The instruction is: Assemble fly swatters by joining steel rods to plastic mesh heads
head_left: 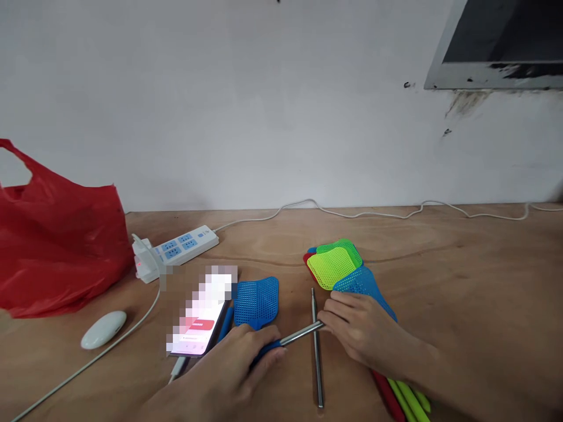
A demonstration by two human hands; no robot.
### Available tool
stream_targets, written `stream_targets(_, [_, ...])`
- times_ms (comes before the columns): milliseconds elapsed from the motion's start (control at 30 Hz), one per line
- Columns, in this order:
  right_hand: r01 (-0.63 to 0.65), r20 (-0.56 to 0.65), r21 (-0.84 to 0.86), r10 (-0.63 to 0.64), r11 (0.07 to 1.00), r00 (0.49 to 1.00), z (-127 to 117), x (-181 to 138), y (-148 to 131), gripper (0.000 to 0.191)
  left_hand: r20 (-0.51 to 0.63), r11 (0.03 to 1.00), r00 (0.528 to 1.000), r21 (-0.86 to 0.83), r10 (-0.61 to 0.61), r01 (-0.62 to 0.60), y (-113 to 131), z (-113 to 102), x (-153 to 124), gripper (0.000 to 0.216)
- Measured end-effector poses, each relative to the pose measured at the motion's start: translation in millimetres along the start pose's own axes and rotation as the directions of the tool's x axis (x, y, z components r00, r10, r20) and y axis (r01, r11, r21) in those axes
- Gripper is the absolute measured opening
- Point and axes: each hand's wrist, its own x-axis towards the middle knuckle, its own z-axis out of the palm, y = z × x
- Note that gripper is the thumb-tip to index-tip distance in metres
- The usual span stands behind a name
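My left hand is closed round the blue grip of a fly swatter handle. The handle's metal rod slants up to the right, and the fingers of my right hand are closed on its far end. Below it a separate metal rod lies lengthwise on the table. A blue mesh swatter head rests just beyond my left hand. Past my right hand is a pile of swatter heads, a yellow-green one on top, with a blue one partly hidden by that hand.
A lit phone with a cable lies left of my hands. Further left are a white oval case, a power strip and a red plastic bag. Red and yellow-green handles stick out under my right forearm. A wall stands behind.
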Motion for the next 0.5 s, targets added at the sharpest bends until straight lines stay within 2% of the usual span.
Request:
stream_targets(133, [-0.004, -0.044, 0.006, 0.005, 1.0, 0.999, 1.2, -0.5, 1.7, 0.027, 0.032, 0.999, 0.999, -0.024, -0.03, 0.03, 5.2, 0.6, 5.4, 0.04])
stream_targets(267, [-0.048, -0.008, -0.006, 0.047, 0.999, 0.999, -2.6, -9.3, 13.1, 0.019, 0.057, 0.997, 0.997, -0.067, -0.046, 0.049, 6.9, -3.3, 4.6, 0.039])
stream_targets(367, [-0.055, 0.015, 0.007, 0.055, 0.998, 0.998, -2.7, -14.6, 18.8, 0.016, 0.038, 0.996, 0.998, -0.059, -0.057, 0.059, 3.6, -2.9, 1.7, 0.04])
stream_targets(500, [-0.011, 0.038, 0.02, 0.01, 1.0, 0.999, 0.5, -18.0, 20.8, 0.023, -0.006, 0.996, 0.999, -0.077, -0.042, 0.042, -3.3, 4.1, -1.0, 0.041])
